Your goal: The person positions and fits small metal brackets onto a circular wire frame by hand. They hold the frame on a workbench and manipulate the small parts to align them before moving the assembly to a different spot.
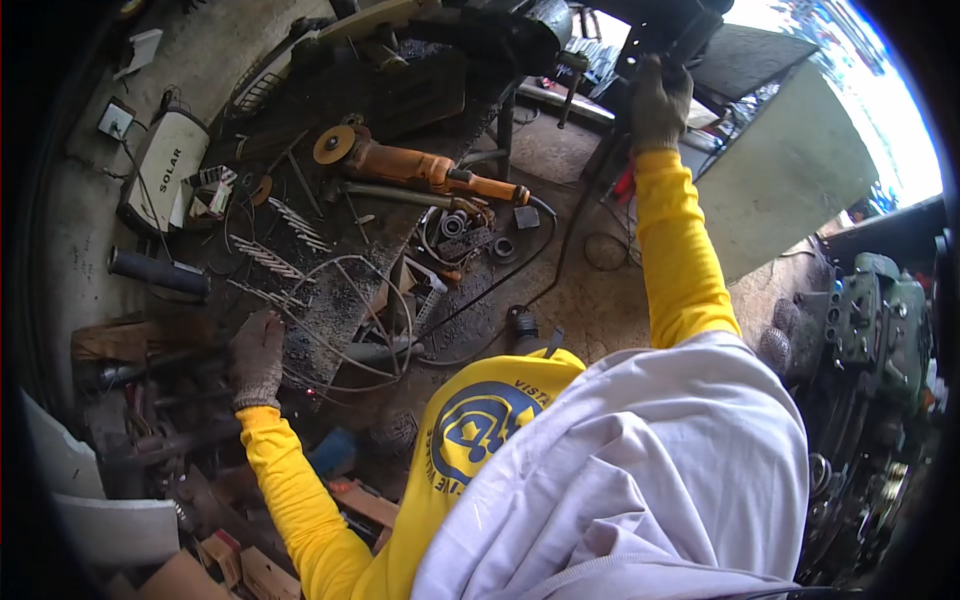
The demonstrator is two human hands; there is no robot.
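My right hand (660, 105), in a grey-brown knit glove, reaches up to the far right. Its fingers are closed round part of a dark metal fixture (690, 35); exactly which part is hidden. At the left, my left hand (260, 358), gloved alike, rests by the near edge of the dirty workbench (335, 310) and appears empty, fingers lying forward. Close to it are a loop of bent metal rod (345, 262) and several short metal rods (268, 258). Farther off on the bench lies an orange angle grinder (400, 165) with a tan disc, its cord trailing right.
A white box-shaped device (168, 170) and a dark cylinder (160, 272) are at the left. Metal rings and scrap (455, 230) crowd the bench's right edge. A pale sheet panel (800, 170) leans at the right, beyond a green machine (880, 310). Cardboard boxes (225, 560) sit at lower left.
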